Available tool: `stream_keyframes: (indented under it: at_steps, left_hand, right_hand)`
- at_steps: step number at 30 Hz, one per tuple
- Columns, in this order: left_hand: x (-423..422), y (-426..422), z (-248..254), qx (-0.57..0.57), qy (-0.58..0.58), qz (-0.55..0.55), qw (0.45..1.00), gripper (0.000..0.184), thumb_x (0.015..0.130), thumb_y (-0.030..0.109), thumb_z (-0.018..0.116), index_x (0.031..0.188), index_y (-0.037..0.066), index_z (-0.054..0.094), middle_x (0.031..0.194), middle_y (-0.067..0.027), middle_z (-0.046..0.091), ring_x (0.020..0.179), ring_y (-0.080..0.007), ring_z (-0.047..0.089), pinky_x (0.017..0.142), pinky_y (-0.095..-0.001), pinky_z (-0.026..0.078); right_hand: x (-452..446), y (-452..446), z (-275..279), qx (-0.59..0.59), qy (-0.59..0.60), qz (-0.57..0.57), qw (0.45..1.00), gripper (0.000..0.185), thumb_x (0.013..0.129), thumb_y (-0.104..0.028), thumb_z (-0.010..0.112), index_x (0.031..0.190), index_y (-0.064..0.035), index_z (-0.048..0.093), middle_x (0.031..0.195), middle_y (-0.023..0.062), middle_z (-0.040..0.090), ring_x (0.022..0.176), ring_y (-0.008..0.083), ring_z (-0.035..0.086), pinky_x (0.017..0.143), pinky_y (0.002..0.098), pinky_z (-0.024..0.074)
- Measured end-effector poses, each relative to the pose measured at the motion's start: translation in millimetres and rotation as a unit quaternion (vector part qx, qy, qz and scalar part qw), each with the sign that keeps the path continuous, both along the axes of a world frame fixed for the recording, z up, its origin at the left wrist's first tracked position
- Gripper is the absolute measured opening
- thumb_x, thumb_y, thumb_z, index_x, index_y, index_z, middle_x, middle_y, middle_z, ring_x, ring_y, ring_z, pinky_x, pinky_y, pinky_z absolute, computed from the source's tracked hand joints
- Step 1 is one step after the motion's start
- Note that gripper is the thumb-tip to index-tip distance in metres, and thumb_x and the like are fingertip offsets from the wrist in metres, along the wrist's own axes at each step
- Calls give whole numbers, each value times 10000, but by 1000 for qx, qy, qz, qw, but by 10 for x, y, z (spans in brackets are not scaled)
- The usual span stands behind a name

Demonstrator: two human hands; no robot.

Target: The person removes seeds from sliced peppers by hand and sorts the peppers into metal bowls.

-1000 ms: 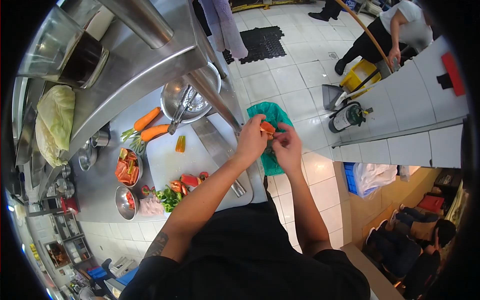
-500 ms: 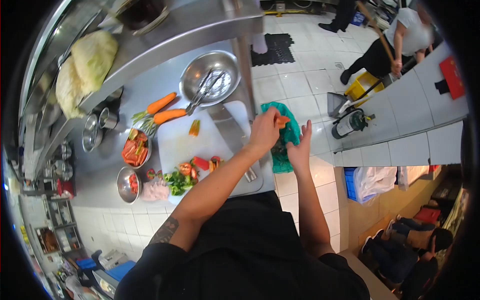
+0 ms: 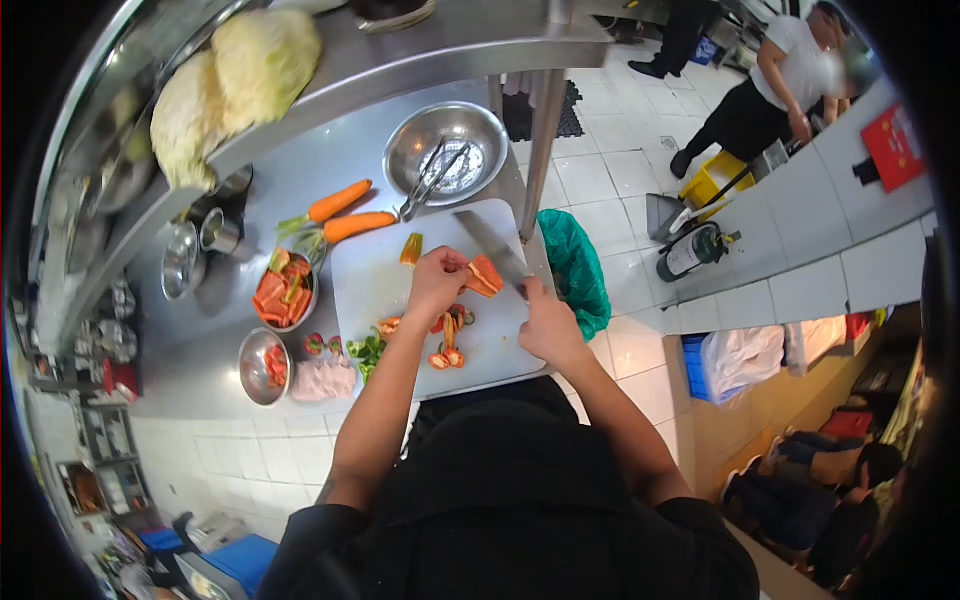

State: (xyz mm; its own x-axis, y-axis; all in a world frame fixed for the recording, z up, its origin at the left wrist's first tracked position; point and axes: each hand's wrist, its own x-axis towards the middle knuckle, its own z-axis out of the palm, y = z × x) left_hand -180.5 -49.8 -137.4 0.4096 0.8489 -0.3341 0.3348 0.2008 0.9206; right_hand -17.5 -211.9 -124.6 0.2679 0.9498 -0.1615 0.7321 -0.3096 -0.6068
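Observation:
My left hand pinches a red bell pepper piece above the white cutting board. My right hand is closed round the handle of a kitchen knife, its blade pointing up and left over the board, close to the pepper piece. Red pepper cores with stems lie just below my left hand. Chopped green pepper sits at the board's lower left, partly behind my left forearm. An orange-green pepper piece rests higher up on the board.
Carrots, a steel bowl with tongs, a bowl of pepper pieces, a small bowl and pale raw meat surround the board. A green bin bag hangs at right. Cabbages sit on the shelf.
Both hands have come back from over the green bag to the board. My right hand has taken up the knife; my left now holds a red pepper piece.

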Motion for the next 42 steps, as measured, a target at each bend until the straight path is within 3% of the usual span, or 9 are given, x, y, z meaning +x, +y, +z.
stream_keyframes:
  at_steps: [5, 9, 20, 24, 30, 32, 34, 37, 42]
  left_hand:
    - [224, -92, -267, 94, 125, -116, 981, 156, 797, 30, 684, 953, 31, 679, 815, -134, 712, 773, -231, 696, 686, -342, 546]
    - [378, -177, -286, 137, 202, -147, 958, 170, 777, 74, 682, 946, 69, 697, 899, -177, 731, 903, -361, 710, 805, -422, 556]
    - [351, -230, -312, 169, 159, -157, 960, 212, 769, 3, 599, 942, 49, 713, 929, -200, 731, 936, -385, 704, 852, -434, 549]
    - [327, -204, -354, 160, 148, -155, 964, 215, 772, 4, 592, 945, 38, 713, 925, -210, 729, 931, -396, 700, 851, -431, 549]
    - [293, -84, -690, 117, 84, -167, 975, 231, 802, -55, 558, 971, 26, 694, 892, -169, 737, 874, -302, 730, 791, -399, 564]
    - [196, -100, -386, 100, 77, -148, 981, 189, 806, -36, 594, 959, 24, 686, 862, -151, 726, 847, -293, 721, 775, -397, 565]
    - [85, -110, -122, 99, 97, -127, 982, 152, 803, -8, 634, 943, 25, 682, 846, -143, 716, 835, -300, 710, 776, -402, 562]
    - [-8, -69, -16, 94, 40, -101, 990, 139, 832, -36, 642, 966, 0, 645, 862, -112, 691, 785, -245, 694, 730, -353, 567]
    - [-15, -80, 252, -27, 15, -102, 994, 204, 931, -39, 614, 1118, 43, 618, 1029, -52, 614, 817, -131, 671, 645, -263, 558]
  right_hand:
    - [57, -314, 114, 33, 46, -47, 997, 342, 940, -88, 552, 1259, -17, 453, 838, 304, 666, 824, 516, 651, 757, 595, 505]
    - [-94, -503, 278, -13, 24, -39, 999, 351, 951, -94, 540, 1277, -1, 449, 854, 309, 666, 808, 510, 651, 735, 598, 504]
    - [-406, -528, 418, -120, -10, -31, 992, 298, 970, -107, 523, 1230, 20, 447, 842, 351, 641, 811, 533, 640, 736, 621, 489]
    - [-347, -365, -90, -57, 10, -57, 997, 259, 974, -103, 527, 1189, 26, 460, 826, 350, 638, 791, 549, 632, 732, 618, 489]
    - [-63, -307, -138, 33, 79, -44, 995, 275, 963, -96, 564, 1193, 41, 500, 802, 338, 631, 763, 512, 642, 705, 549, 512]
    - [88, -419, 245, -123, 255, -127, 951, 268, 937, -106, 594, 1178, 6, 554, 871, 302, 671, 798, 504, 658, 718, 537, 533]
    - [384, -676, -78, 29, 96, -26, 995, 328, 922, -115, 628, 1235, -23, 588, 940, 268, 680, 819, 450, 681, 739, 506, 552]
    - [507, -760, 98, -60, -79, -56, 994, 421, 910, -136, 659, 1313, -57, 568, 1026, 236, 681, 872, 411, 692, 769, 496, 553]
    - [476, -866, 43, -20, -107, -77, 991, 513, 877, -124, 704, 1372, -90, 570, 1059, 223, 703, 916, 419, 687, 783, 477, 547]
